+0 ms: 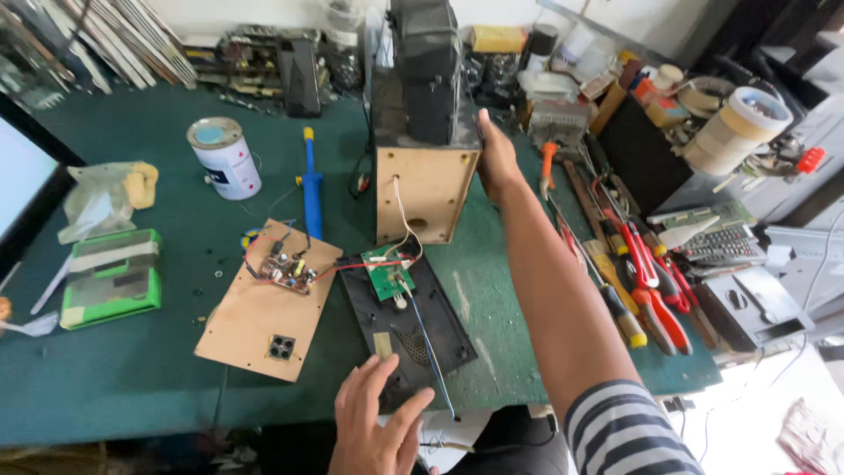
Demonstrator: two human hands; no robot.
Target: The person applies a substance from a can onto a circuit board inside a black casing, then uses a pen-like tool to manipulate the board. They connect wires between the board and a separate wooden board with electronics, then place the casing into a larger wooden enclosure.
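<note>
The wooden speaker box (427,189) stands upright near the middle of the green workbench (132,369), its open back with a round hole facing the camera and a dark block of equipment resting on top of it. The right hand (497,158) reaches forward on an outstretched arm and lies flat against the box's right upper edge, fingers (484,123) extended and together, pressed on the side of the box rather than curled around it. White and red wires run from the box down to a small green circuit board (387,274), which lies on a black plastic panel (409,325) just in front of the box. The left hand (376,427) is low in the view, fingers spread and open, its fingertips touching the near edge of that black panel and gripping nothing.

Left of the panel lies a brown hardboard sheet (259,321) carrying another small circuit board (286,268) with red wiring. Beyond it are a blue-handled soldering iron (310,189) and a white tin can (225,158). A green box (112,277) sits near the left edge. To the right of the arm, screwdrivers and red-handled pliers (655,295) lie in a row, with a roll of tape (737,130) farther back.
</note>
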